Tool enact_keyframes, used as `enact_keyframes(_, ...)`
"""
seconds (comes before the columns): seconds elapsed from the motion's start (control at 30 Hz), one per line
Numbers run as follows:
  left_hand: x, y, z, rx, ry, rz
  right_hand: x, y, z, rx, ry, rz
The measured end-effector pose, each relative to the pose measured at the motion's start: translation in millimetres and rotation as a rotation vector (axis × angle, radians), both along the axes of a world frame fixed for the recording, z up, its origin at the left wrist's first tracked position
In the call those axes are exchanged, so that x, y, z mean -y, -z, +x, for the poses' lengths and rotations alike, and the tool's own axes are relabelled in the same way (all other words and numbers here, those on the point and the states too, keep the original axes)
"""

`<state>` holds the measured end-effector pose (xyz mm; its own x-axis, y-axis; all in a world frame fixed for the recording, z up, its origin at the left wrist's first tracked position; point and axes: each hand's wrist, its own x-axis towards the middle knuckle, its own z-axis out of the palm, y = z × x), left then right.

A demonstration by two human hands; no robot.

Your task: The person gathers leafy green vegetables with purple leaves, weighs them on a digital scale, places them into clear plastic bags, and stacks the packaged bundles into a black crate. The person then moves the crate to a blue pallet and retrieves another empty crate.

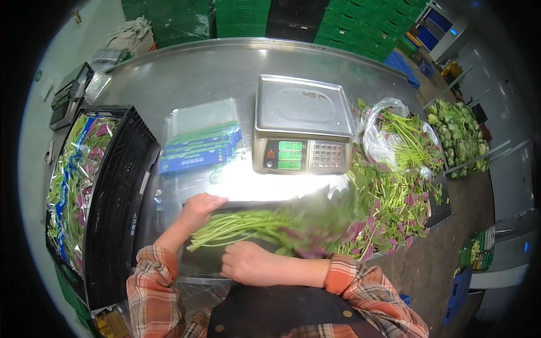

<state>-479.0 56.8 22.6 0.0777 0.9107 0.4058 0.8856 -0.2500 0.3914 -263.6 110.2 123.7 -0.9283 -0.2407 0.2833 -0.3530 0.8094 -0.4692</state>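
Observation:
A bunch of leafy greens with purple-marked leaves, apparently amaranth [241,224], lies in front of me, stem ends to the left. Its leafy end is blurred. My left hand [200,213] is just beyond the stem ends, fingertips at a dark edge; whether it grips anything is not clear. On the near side of the stems, my right hand [249,263] has curled fingers, and its grip is hidden. Printed clear plastic bags [198,143] are fanned out beyond my left hand. Farther off stands a digital scale [302,126] with a bare steel pan and lit display.
Loose greens [389,207] are heaped at the right, beside an open plastic bag [376,126] of stems. A black crate [114,203] of packed greens borders the left. The steel table [181,76] has a raised back rim. Green crates [355,25] are stacked behind it.

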Motion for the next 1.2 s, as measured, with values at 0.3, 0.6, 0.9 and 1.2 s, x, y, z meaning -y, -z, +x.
enact_keyframes(0.3, 93, -53, 77, 0.421, -0.129, -0.524, -48, 122, 94, 0.374, 0.296, 0.147)
enact_keyframes(0.6, 166, 4, 151, 0.048, 0.084, -0.357, -119, 59, 4, 0.04, 0.6, -0.28)
enact_keyframes(0.9, 151, -29, 110, 0.027, -0.005, -0.155, -88, 120, 39, 1.176, 0.241, -0.504)
enact_keyframes(1.2, 116, -6, 87, 0.261, -0.05, -0.599, -1, 54, 36, 0.925, 0.404, -0.324)
